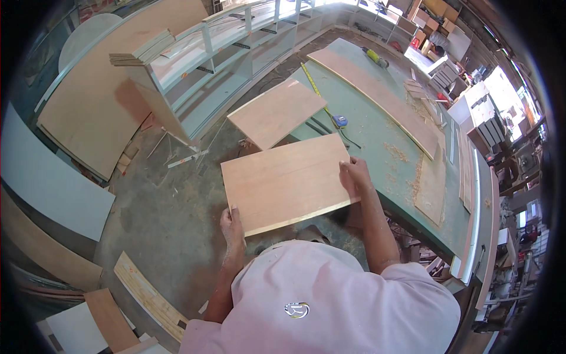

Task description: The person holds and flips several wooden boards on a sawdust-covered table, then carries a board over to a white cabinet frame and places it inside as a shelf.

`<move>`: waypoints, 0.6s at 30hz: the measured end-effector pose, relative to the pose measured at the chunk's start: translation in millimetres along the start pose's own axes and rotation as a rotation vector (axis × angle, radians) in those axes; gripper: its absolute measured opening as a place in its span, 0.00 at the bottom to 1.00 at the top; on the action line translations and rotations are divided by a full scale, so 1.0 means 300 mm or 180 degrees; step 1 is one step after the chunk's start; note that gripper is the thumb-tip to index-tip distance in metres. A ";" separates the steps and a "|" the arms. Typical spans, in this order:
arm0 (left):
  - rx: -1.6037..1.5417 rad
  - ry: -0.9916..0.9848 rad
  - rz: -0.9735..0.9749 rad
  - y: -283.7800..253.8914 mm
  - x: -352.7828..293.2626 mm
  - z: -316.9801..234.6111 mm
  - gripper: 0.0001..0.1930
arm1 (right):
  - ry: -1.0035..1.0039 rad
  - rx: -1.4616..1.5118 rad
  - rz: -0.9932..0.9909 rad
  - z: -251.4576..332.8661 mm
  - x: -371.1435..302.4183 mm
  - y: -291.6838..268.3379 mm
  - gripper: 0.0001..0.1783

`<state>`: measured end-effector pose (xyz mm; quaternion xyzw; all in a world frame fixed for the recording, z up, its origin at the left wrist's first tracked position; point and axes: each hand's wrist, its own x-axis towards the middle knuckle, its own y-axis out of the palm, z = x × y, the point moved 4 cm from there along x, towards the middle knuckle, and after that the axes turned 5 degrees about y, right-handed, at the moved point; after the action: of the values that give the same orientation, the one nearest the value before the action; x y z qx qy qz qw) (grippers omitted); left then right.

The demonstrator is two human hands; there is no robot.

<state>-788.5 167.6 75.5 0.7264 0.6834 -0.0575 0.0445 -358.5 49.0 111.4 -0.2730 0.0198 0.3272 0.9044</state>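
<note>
Between my two hands is a flat rectangular wooden panel (pixel 283 183), light brown with a paler strip along its near edge. My left hand (pixel 232 225) grips its near left corner, thumb on top. At the right edge my right hand (pixel 356 172) is closed on the panel, the fingers partly hidden beneath it. Just beyond lies a second wooden panel (pixel 277 111), resting partly on the green workbench (pixel 377 147) and jutting past its left edge. A yellow tape measure (pixel 339 121) with a blue case sits on the bench, its blade pulled out.
A long wooden board (pixel 377 97), wood shavings (pixel 396 153) and a green power tool (pixel 375 58) lie on the bench. An open cabinet frame (pixel 206 88) stands at the far left. Large sheets (pixel 53 171) lean at the left, and a plank (pixel 147 295) lies on the floor.
</note>
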 end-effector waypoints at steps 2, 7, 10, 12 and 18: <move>-0.0046 0.0120 -0.0012 0.060 0.084 -0.011 0.17 | -0.0195 -0.0196 -0.0111 0.059 0.125 0.027 0.15; 0.0015 0.0295 -0.0078 0.216 0.319 0.020 0.16 | -0.0365 -0.0623 -0.0311 0.168 0.491 0.099 0.14; 0.0545 0.0399 -0.0103 0.304 0.457 0.023 0.15 | -0.0435 -0.0806 -0.0175 0.304 0.696 0.193 0.16; 0.1187 0.0140 0.0062 0.406 0.540 0.013 0.16 | -0.0731 -0.0770 -0.0363 0.271 0.917 0.232 0.17; 0.1868 -0.0188 0.0055 0.606 0.745 0.060 0.16 | -0.0989 -0.1259 -0.0418 0.370 1.332 0.400 0.20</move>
<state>-594.2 374.6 23.1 0.7120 0.6298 -0.2734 -0.1471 -132.9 413.9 62.2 -0.3917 -0.2016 0.3032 0.8450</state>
